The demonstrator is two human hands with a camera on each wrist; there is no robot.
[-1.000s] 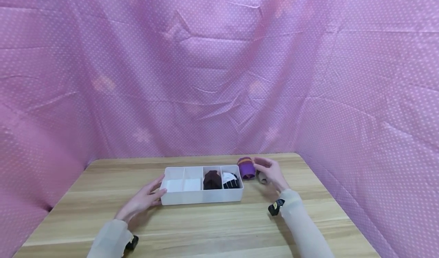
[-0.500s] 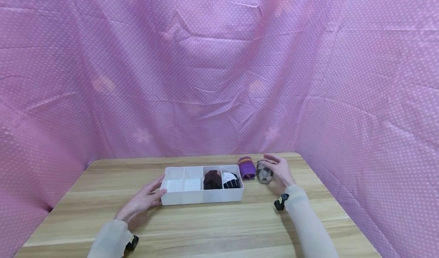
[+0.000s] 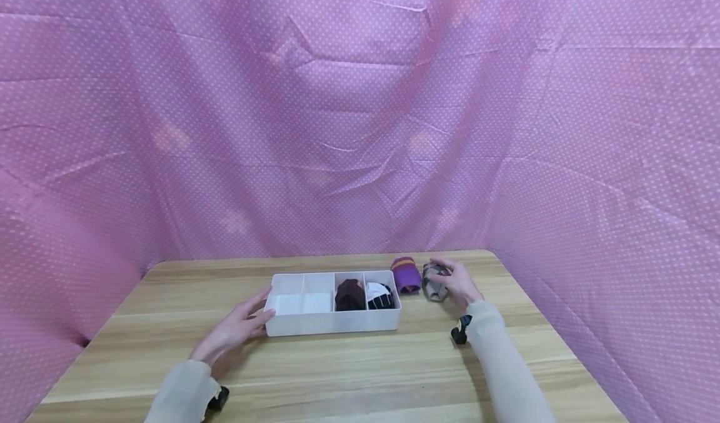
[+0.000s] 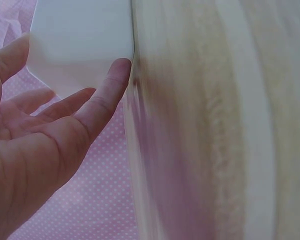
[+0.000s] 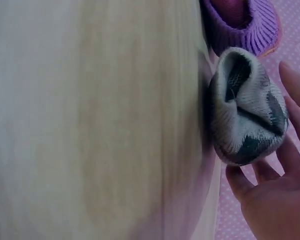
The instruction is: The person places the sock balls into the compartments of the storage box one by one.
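My left hand [image 3: 235, 328] touches the left end of a white divided box [image 3: 332, 325], its fingers spread along the end wall in the left wrist view. At the right, my right hand [image 3: 460, 283] is at a rolled grey sock [image 5: 250, 107] with dark patches. Its fingers are around the sock's far side and end, while the thumb stands apart from it. Left of that sock, a rolled purple sock [image 3: 406, 276] with an orange band lies on the table. Inside the box sit a dark brown sock [image 3: 350, 295] and a white-and-black sock [image 3: 379, 296], each in its own right-hand compartment.
The two left compartments of the box show bare white floors. A wooden table [image 3: 337, 373] carries everything. Pink dotted cloth [image 3: 360, 129] hangs behind the table and along both sides.
My right hand has moved right, away from beside the purple sock and over the grey sock, then lowered slightly. More of the grey sock shows now. The left hand has stayed at the box.
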